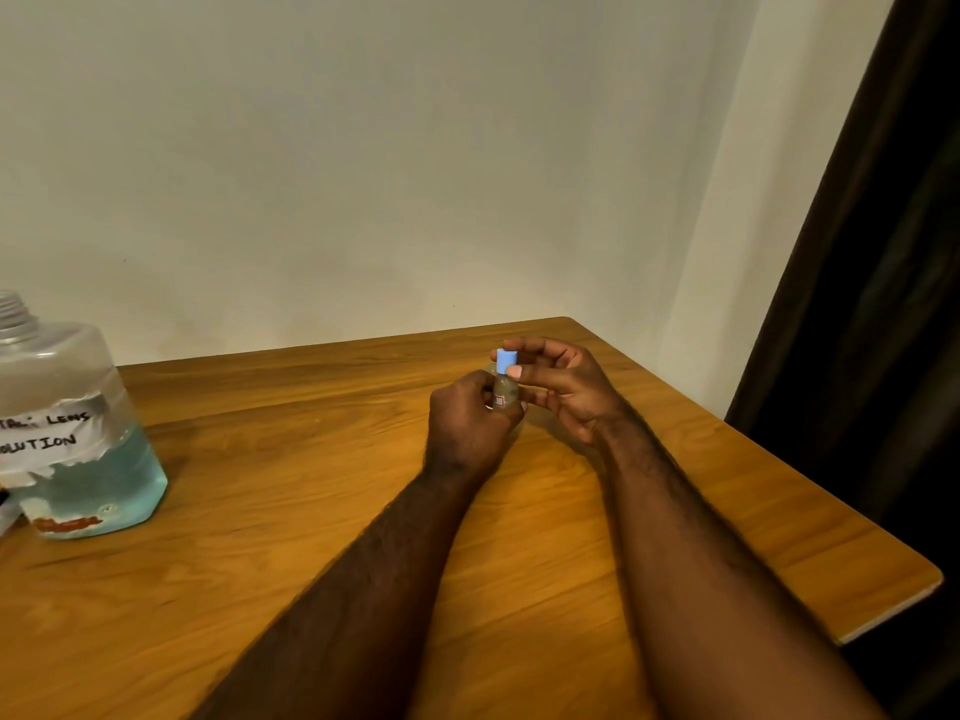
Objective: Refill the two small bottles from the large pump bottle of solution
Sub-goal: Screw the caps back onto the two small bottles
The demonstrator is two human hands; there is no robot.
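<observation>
Tabletop point(675, 511) carries the large bottle point(78, 433) at far left, its threaded neck bare; my left hand point(467, 423) and right hand point(561, 387) meet mid-table; left grips the small bottle point(505, 391), right pinches its blue cap point(506, 360); I judge a cap-turning step, direction unclear; next calls for a steady twist.

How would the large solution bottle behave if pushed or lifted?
The large bottle looks roughly half full of blue liquid, so it is probably bottom-heavy and unlikely to tip. Its threaded neck appears uncapped, so a shove might slosh or spill it.
</observation>
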